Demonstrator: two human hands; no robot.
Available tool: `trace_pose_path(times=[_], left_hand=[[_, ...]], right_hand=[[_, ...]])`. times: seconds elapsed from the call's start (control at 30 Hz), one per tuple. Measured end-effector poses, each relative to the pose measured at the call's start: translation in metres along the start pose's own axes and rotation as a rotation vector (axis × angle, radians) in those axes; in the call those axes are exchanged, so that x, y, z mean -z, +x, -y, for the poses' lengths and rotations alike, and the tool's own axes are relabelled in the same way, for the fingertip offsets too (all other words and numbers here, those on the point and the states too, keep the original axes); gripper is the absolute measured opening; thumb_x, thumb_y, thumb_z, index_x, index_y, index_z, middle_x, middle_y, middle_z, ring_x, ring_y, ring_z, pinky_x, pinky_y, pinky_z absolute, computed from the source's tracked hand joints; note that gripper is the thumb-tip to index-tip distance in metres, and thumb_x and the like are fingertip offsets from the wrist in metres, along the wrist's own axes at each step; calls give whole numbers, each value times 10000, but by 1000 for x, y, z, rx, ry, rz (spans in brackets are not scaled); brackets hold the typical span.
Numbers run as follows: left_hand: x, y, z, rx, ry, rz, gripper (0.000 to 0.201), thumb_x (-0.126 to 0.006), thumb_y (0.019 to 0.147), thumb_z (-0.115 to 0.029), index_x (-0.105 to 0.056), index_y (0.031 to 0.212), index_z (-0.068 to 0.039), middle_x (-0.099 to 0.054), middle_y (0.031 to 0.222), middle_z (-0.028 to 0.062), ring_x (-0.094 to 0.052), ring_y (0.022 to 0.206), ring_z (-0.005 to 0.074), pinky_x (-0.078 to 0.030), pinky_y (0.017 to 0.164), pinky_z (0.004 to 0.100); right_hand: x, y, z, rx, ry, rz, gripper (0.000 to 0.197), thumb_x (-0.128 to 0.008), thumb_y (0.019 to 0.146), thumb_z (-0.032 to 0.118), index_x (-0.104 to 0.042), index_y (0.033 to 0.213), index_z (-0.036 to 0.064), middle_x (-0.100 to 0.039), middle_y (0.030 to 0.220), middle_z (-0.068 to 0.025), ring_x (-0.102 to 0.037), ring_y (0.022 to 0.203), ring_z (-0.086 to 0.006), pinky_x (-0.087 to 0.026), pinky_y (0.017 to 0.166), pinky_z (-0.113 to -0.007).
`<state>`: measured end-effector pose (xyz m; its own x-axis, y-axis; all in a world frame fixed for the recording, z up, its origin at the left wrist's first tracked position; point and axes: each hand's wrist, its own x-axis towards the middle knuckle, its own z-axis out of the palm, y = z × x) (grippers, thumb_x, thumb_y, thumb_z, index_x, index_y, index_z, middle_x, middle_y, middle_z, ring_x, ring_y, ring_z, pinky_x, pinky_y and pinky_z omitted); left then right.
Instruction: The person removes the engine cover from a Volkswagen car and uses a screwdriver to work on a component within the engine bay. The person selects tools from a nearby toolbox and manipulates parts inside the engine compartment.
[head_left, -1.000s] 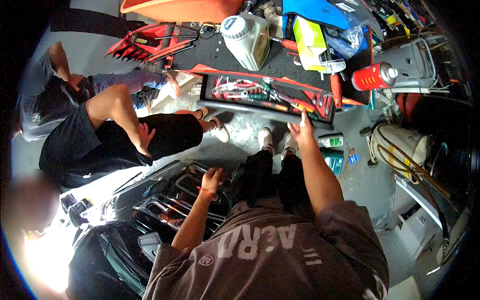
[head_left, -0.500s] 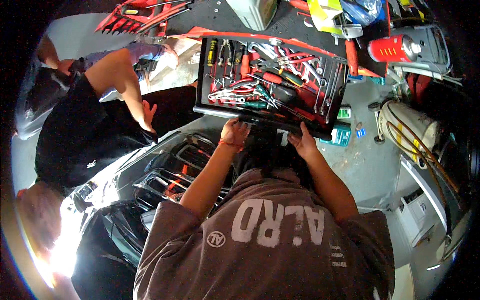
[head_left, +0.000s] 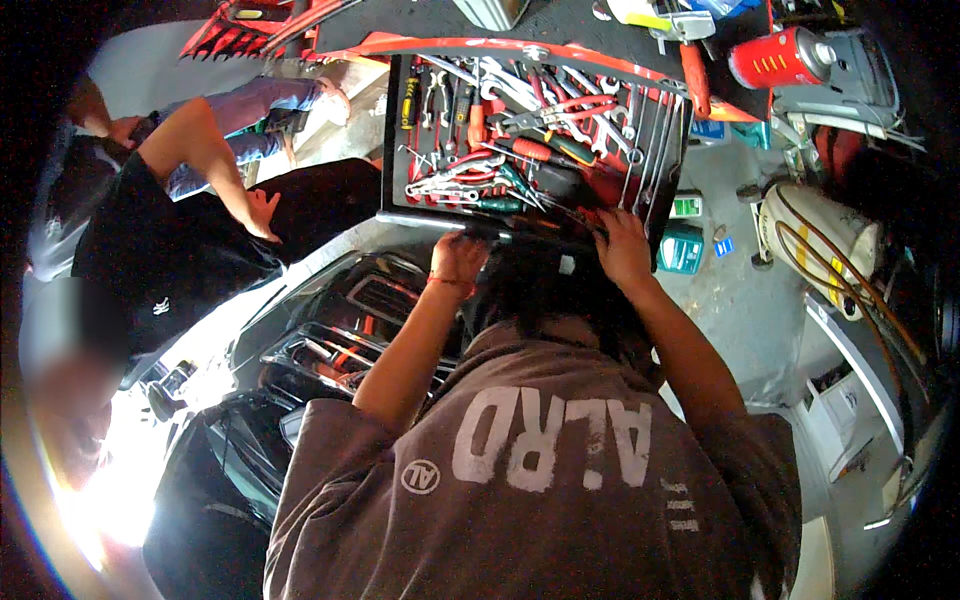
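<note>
An open tool drawer (head_left: 392,170) with a black frame lies in front of me, packed with hand tools. My left hand (head_left: 459,262) rests against its front edge, fingers lying along it, a red band round the wrist. Over the right part of that edge reaches my right hand (head_left: 624,248); its outstretched fingers touch the front right of the drawer, and I see nothing held in them. Nearby inside lie pliers (head_left: 455,182) with red grips, an orange-handled screwdriver (head_left: 528,150), combination wrenches (head_left: 505,82) and long wrenches (head_left: 655,150).
Above the drawer is a red-edged black worktop (head_left: 420,42) with a red spray can (head_left: 780,60) on its right. A co-worker (head_left: 190,235) in black sits at left, a hand near the drawer. Teal bottle (head_left: 681,250) and cream tank (head_left: 815,235) stand on the floor at right.
My right hand has moved from just outside the front edge up over it, onto the drawer's front right. My left hand stays by the edge. The view has shifted slightly.
</note>
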<state>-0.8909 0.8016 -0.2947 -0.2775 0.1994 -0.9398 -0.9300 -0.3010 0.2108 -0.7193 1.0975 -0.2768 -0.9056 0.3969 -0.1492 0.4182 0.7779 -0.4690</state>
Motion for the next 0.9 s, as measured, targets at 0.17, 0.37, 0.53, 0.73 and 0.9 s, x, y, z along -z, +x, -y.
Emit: trace_pose_path(times=[0.17, 0.37, 0.53, 0.73, 0.9], left_hand=[[4, 6, -2, 29, 17, 6, 395, -591, 844, -327, -541, 1175, -117, -604, 1142, 90, -588, 1089, 329, -450, 965, 503], [18, 10, 8, -4, -45, 96, 434, -591, 844, -318, -495, 1208, -102, -483, 1335, 142, -514, 1210, 355, -413, 1024, 528], [-1, -9, 3, -13, -38, 24, 555, -580, 853, -325, -450, 1324, -61, -429, 1396, 160, -482, 1245, 368, -406, 1046, 519], [-3, -4, 7, -15, -1, -77, 438, -471, 881, -361, -588, 1182, -64, -633, 1189, 141, -551, 1171, 371, -432, 991, 518], [9, 6, 3, -18, -23, 11, 592, -594, 822, -422, -479, 1295, -84, -537, 1278, 138, -543, 1143, 368, -451, 968, 500]], right_hand=[[-5, 34, -8, 13, -190, 289, 313, -745, 782, 186, -586, 1020, 58, -598, 1045, -122, -588, 973, -329, -524, 798, -453], [18, 45, -2, -14, -66, 310, 317, -753, 732, 173, -555, 954, 61, -618, 971, -144, -614, 944, -343, -527, 756, -464], [1, 32, 1, -3, 36, 323, 313, -749, 721, 141, -530, 929, 61, -620, 873, -161, -630, 879, -376, -511, 744, -487], [14, 25, 8, -48, 109, 260, 327, -764, 718, 138, -534, 942, 76, -614, 896, -152, -617, 899, -378, -503, 733, -476], [13, 32, 1, -69, 3, 169, 375, -773, 724, 146, -563, 1029, 93, -601, 1008, -125, -589, 1004, -360, -515, 790, -465]])
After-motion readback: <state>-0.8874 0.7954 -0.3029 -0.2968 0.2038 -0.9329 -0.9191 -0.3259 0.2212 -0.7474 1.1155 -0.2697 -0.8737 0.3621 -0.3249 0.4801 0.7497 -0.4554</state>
